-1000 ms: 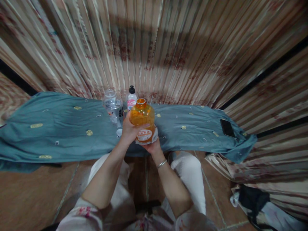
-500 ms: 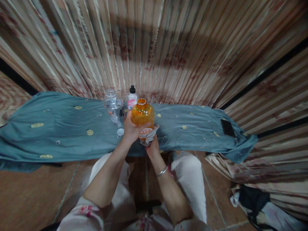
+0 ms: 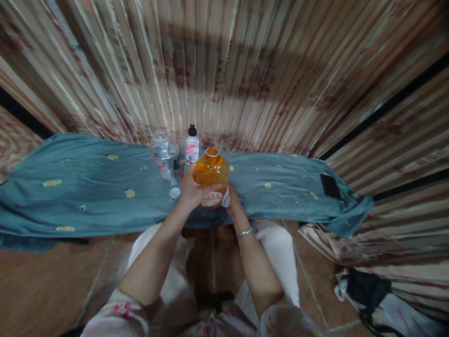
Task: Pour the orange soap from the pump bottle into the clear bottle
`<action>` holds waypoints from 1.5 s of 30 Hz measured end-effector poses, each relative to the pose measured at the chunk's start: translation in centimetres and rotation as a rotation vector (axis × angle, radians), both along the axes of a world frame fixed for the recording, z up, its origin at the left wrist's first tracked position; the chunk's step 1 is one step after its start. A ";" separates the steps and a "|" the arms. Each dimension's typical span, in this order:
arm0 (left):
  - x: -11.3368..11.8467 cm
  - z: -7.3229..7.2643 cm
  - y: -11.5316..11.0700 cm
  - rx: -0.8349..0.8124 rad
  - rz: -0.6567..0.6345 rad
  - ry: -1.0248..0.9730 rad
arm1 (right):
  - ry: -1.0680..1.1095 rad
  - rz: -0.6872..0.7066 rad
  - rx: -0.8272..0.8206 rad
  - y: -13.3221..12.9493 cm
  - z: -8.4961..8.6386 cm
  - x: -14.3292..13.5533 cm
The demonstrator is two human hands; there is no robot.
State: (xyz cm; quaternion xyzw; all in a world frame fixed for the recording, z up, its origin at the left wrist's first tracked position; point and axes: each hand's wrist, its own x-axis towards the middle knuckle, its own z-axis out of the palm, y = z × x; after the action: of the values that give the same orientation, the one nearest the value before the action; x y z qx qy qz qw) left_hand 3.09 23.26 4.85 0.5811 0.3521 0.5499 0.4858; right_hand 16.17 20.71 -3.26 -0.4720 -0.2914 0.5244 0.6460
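Clasping the orange bottle (image 3: 212,174) in the left hand (image 3: 191,191), and holding the white cloth (image 3: 226,196) to its side with the right hand (image 3: 234,201)!
Keeping it roughly upright, open neck up, above the near edge of the blue-green cover (image 3: 87,182); wrapping left fingers round its front, hiding right fingers behind it; passing, to the left, the black-capped bottle (image 3: 192,150), then the clear bottle (image 3: 165,161).

A wavy curtain (image 3: 210,70) is hanging behind a long table (image 3: 122,231). Blue-green cloth (image 3: 94,187) is covering the table, and brown tiles (image 3: 45,285) are showing below
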 end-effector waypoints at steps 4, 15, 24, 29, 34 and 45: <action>0.0 0.2 -0.2 -0.067 -0.064 -0.078 | 0.185 0.139 -0.070 -0.2 -0.8 0.2; -0.7 0.3 -0.5 -0.125 -0.197 -0.120 | 0.549 0.418 -0.096 -5.1 -0.2 -1.9; -0.1 -0.5 -0.2 0.026 -0.024 -0.076 | 0.632 0.163 -0.001 -4.5 1.1 -1.5; 0.8 -1.1 -0.7 0.017 -0.002 -0.068 | 0.585 0.009 0.033 -3.5 0.8 -1.2; 1.9 -1.6 -1.2 -0.061 -0.003 -0.078 | 0.457 -0.160 0.081 -3.1 -0.3 -1.7; 1.6 -0.4 -1.7 -0.024 -0.116 0.040 | 0.307 -0.100 0.026 -1.5 0.5 -0.5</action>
State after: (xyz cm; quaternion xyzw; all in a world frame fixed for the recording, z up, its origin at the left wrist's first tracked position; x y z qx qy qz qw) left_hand 4.64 21.53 4.40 0.6057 0.3341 0.5047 0.5165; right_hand 15.70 19.18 -2.74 -0.3918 -0.1720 0.5540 0.7141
